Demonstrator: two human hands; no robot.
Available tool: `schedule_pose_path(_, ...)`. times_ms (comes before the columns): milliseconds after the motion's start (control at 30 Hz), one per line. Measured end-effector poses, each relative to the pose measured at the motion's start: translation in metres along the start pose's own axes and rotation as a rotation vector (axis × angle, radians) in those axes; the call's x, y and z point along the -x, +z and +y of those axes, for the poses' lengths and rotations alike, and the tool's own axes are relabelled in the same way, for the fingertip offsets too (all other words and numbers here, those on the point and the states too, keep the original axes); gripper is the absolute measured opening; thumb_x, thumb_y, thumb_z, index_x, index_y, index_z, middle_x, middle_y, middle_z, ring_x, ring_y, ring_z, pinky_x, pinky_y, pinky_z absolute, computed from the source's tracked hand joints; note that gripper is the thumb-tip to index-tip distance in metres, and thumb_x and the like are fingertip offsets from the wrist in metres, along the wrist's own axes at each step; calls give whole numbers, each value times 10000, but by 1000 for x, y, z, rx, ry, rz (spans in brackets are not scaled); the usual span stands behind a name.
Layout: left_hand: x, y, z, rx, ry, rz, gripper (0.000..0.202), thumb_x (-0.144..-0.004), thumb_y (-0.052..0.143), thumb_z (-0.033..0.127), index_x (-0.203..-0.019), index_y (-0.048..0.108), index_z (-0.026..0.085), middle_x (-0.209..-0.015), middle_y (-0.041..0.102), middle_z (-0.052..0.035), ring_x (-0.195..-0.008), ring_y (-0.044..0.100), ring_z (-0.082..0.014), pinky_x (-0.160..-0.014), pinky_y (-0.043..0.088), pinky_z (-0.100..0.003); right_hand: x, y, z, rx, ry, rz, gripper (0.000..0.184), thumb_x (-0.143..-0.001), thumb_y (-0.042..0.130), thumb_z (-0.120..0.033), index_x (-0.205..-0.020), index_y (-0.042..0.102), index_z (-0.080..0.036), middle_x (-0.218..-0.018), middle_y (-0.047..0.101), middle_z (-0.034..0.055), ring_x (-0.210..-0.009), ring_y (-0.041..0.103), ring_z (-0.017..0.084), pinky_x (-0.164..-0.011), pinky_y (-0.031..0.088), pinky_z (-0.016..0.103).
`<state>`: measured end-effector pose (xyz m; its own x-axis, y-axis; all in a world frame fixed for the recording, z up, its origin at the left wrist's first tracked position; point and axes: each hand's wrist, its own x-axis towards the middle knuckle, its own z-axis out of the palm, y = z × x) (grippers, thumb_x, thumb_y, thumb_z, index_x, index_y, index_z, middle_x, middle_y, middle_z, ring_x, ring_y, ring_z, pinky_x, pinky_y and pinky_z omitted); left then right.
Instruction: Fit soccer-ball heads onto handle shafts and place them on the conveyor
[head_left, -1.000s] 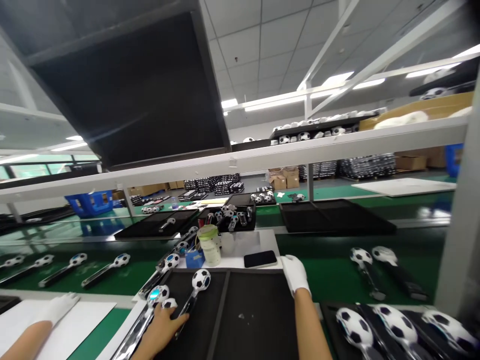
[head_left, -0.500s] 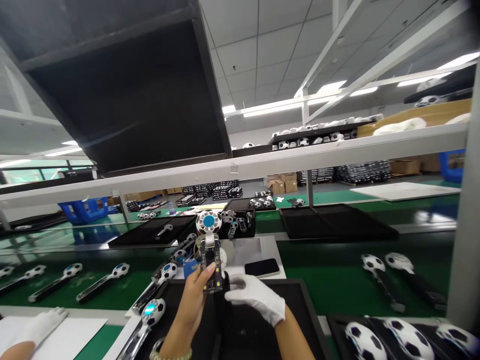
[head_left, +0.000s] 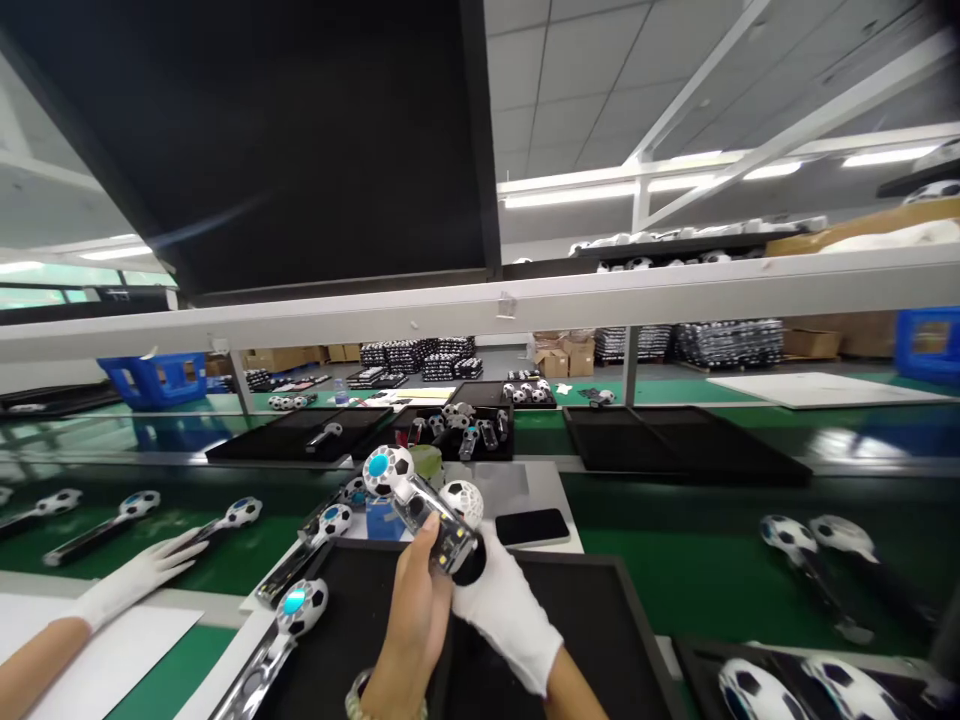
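White cotton covers the right hand (head_left: pixel 504 622), pressed behind a clear football-headed wand (head_left: pixel 424 512), its grip hidden. The bare left hand (head_left: pixel 411 622) has its grip closed round the wand above the black tray's (head_left: pixel 611 612) far edge. A second wand (head_left: pixel 298 608) lies on the tray; more lie along the green belt (head_left: pixel 187 548), beyond a co-worker's gloved hand (head_left: pixel 139 575).

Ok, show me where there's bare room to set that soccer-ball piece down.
Bare black tray lies between the gloved right hand and the tray's right rim. Green belt is open right of the phone, before the soccer-ball handles. Crowded: the parts tray ahead, and the belt left.
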<state>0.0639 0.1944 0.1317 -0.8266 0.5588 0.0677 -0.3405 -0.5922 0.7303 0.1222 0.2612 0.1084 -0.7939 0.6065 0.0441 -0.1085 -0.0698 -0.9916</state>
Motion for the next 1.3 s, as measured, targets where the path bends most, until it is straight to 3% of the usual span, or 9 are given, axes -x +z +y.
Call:
schedule_pose_path(133, -3, -8, 7, -126, -29, -1, 382, -600, 808, 370, -829, 694, 87, -821, 716, -92, -863, 661, -245, -781, 525, -299, -11, 1, 10, -38, 84, 114, 488, -657, 755, -273, -1090, 572, -141, -942, 628, 86, -935, 586, 257, -852, 451, 378)
schedule_pose_path(233, -4, -15, 13, -283, 33, 27, 432, -602, 809, 291, -957, 647, 105, -907, 711, -100, -941, 649, -254, -817, 506, -305, -14, -17, 6, -131, 87, 81, 347, -839, 607, -375, -1067, 567, -117, -969, 607, 72, -871, 591, 188, -792, 499, 369)
schedule_pose_path(333, -4, -17, 17, -329, 115, 48, 592, -570, 809, 181, -1102, 549, 179, -1021, 685, -77, -952, 652, -239, -804, 512, -301, -9, -43, -9, -234, 65, 18, 362, -909, 494, -433, -1085, 565, -125, -996, 604, 71, -849, 598, 156, -759, 520, 347)
schedule_pose_path(467, 0, -10, 15, -288, -57, -5, 516, -570, 802, 231, -1029, 577, 160, -1018, 679, -86, -716, 668, -176, -633, 541, -261, 3, -62, -25, -308, 71, -39, 458, -910, 446, -516, -1087, 576, -115, -963, 628, 77, -812, 618, 150, -745, 528, 341)
schedule_pose_path(600, 10, -1, 9, -330, -180, -33, 400, -628, 775, 403, -872, 624, 124, -821, 699, -77, -595, 643, -162, -540, 540, -253, 7, -59, -27, -311, 88, -43, 509, -875, 482, -556, -1064, 597, -97, -946, 652, 103, -812, 636, 171, -728, 536, 343)
schedule_pose_path(800, 19, 3, 3, -468, -113, -11, 494, -569, 783, 537, -776, 623, 119, -624, 664, -46, -537, 633, -185, -510, 537, -271, 4, -48, -26, -263, 66, 23, 603, -787, 580, -595, -1076, 619, -66, -997, 663, 159, -906, 639, 248, -729, 533, 343)
schedule_pose_path(1000, 18, 2, 3, -444, -102, -15, 577, -576, 693, 683, -713, 630, 125, -611, 665, -63, -484, 610, -189, -460, 509, -275, 11, -35, -30, -235, 27, 105, 559, -741, 596, -630, -983, 663, -131, -852, 681, 86, -946, 612, 255, -782, 514, 330)
schedule_pose_path(1200, 17, 0, 3, -477, -84, -54, 520, -631, 692, 626, -747, 643, 122, -640, 675, -71, -508, 610, -197, -492, 512, -287, 18, -27, -39, -219, 43, 44, 624, -743, 500, -712, -848, 662, -119, -684, 647, 82, -707, 635, 239, -677, 525, 363)
schedule_pose_path(1300, 15, -4, 6, -642, 47, -110, 388, -609, 781, 449, -789, 687, 119, -758, 714, -95, -692, 658, -244, -651, 530, -301, 16, -39, -40, -99, -19, 27, 550, -655, 668, -625, -866, 675, -117, -755, 668, 92, -815, 636, 264, -799, 512, 402)
